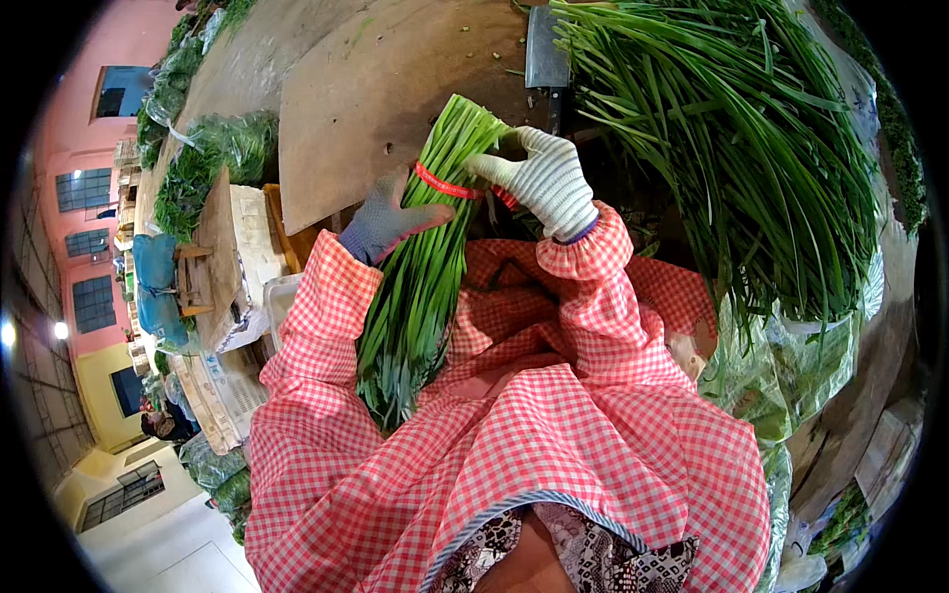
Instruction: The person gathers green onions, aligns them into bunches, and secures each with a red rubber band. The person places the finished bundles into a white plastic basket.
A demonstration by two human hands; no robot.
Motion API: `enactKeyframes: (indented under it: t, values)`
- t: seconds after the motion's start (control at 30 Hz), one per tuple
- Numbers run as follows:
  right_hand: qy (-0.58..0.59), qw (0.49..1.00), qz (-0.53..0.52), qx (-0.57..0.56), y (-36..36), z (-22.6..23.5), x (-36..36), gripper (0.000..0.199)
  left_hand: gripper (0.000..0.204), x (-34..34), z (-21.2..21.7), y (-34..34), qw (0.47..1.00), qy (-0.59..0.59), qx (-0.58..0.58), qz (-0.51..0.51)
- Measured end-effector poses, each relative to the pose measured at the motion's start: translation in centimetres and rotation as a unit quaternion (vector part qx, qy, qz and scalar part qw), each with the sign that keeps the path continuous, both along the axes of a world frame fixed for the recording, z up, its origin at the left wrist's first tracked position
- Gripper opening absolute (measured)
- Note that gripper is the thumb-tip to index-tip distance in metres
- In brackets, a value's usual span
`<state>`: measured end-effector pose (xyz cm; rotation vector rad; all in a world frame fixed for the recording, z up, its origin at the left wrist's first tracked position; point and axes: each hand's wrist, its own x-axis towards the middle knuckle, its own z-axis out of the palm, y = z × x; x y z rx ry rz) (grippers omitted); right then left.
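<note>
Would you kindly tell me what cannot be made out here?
Head view:
Far side of the narrow red band: hidden by the long green leafy bundle.
Some fingers of the grey-gloved left hand: behind that bundle.
Large leafy green heap, top part: cut by upper edge.

The red band bears pale print; no wording can be read.

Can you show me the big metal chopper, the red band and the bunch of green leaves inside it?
Wide metal cleaver with a dark handle (547, 51): head view, on its blade.
Thin red band (446, 184): head view, on its front.
Bunch of long green leaves (420, 287): head view, on its middle.
</note>
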<state>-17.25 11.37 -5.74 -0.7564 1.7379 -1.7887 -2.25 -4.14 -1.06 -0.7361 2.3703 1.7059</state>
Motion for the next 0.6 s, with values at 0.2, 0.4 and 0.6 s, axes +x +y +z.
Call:
enactKeyframes:
  t: [0.2,0.4,0.6]
  values:
    - [-0.125,0.984,-0.114,-0.057,1.6,0.2,-3.4,0.019,0.067,0.7,0.0,-0.2,0.998,0.013,0.059,0.021]
    - [0.118,0.974,0.018,0.193,3.9,-3.7,-5.9,0.022,0.064,1.3,0.4,-1.3,0.97,-0.02,0.214,0.111]
    - [0.117,0.987,0.019,0.11,2.9,-2.1,-4.0,0.021,0.061,1.0,0.7,-1.6,0.959,-0.035,0.254,0.118]
